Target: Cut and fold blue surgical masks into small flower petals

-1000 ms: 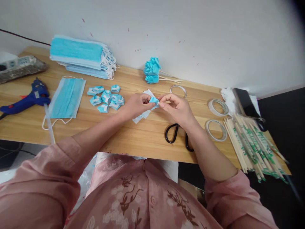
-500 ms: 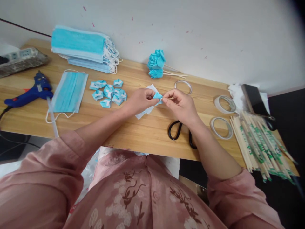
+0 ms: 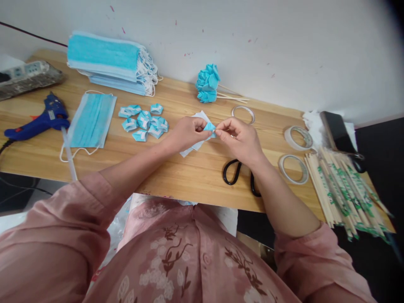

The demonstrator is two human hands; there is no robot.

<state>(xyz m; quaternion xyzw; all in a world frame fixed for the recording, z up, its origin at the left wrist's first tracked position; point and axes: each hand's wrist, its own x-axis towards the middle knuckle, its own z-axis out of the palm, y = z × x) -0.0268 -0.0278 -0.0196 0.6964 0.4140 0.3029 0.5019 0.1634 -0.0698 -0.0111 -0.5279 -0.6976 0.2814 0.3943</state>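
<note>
Between my two hands is a small folded piece of blue mask fabric (image 3: 209, 126). My left hand (image 3: 191, 134) pinches its left side between thumb and forefinger. Fingertips of my right hand (image 3: 239, 139) are closed on its right edge. White sheets (image 3: 198, 145) lie on the table beneath the piece, partly hidden by my hands. To the left sits a group of several folded blue pieces with white strips (image 3: 144, 120). Black-handled scissors (image 3: 231, 172) lie under my right wrist, their blades hidden.
A blue glue gun (image 3: 47, 118), a single mask (image 3: 92, 120) and a mask stack (image 3: 104, 57) occupy the left. Blue fabric flowers on sticks (image 3: 208, 80) lie at the back. Tape rolls (image 3: 293, 169), wrapped chopsticks (image 3: 344, 189) and a phone (image 3: 337, 131) are at right.
Almost nothing differs. Both hands keep their pinch on the folded piece, and the view has shifted very slightly.
</note>
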